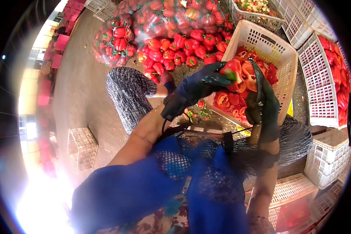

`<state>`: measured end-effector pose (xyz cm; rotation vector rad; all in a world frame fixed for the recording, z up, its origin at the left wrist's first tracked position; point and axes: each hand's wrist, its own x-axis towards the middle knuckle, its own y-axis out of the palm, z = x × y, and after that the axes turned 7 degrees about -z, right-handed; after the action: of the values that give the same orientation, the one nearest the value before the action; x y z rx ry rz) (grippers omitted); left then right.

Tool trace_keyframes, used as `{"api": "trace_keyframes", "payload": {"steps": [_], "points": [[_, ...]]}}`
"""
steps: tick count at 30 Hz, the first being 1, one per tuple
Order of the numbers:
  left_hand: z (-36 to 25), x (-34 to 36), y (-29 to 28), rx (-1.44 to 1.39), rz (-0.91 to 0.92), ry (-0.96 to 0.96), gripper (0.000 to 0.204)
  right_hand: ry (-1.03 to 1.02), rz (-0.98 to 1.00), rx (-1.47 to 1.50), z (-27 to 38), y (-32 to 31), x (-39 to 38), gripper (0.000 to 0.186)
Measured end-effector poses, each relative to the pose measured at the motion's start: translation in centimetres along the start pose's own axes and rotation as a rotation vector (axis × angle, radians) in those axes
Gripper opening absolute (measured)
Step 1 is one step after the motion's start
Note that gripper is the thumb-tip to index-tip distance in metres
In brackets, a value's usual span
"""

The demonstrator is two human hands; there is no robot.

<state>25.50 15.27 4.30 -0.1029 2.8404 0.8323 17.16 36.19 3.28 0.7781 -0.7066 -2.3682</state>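
While your left hand (202, 83), in a dark blue glove with darker fingers, reaches over the near left side of a cream plastic crate with slotted walls (285, 58), its fingers close on a glossy red bell pepper with a green stem end (233, 73). That pepper is held above a pile of cut, hollow red pepper pieces (222, 100) in the crate. Your right hand (264, 107), in a dark, wet-looking glove, is just to the right of the pepper, also over the crate; you cannot tell whether its fingers hold a tool, as the slim dark shape pointing upward blends with the glove. Beyond your left hand, whole red bell peppers (179, 48) lie heaped on the grey floor (76, 97), against bulging mesh sacks of red peppers (163, 21). To your right is a white slotted crate stack (319, 91) with red peppers on top.
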Motion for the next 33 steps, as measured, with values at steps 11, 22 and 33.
{"api": "trace_keyframes", "payload": {"steps": [11, 22, 33], "points": [[-2.3, -0.6, 2.9, 0.378, -0.036, 0.183, 0.073, -0.148, -0.159, -0.546, 1.4, 1.2, 0.0, 0.041], [0.8, -0.1, 1.3, 0.166, -0.104, 0.027, 0.063, -0.344, -0.296, -0.365, -0.9, 0.6, 1.8, 0.024], [2.6, -2.1, 6.0, -0.340, -0.174, -0.107, 0.045, -1.167, -0.419, -1.369, -1.5, 1.4, 1.6, 0.033]]}}
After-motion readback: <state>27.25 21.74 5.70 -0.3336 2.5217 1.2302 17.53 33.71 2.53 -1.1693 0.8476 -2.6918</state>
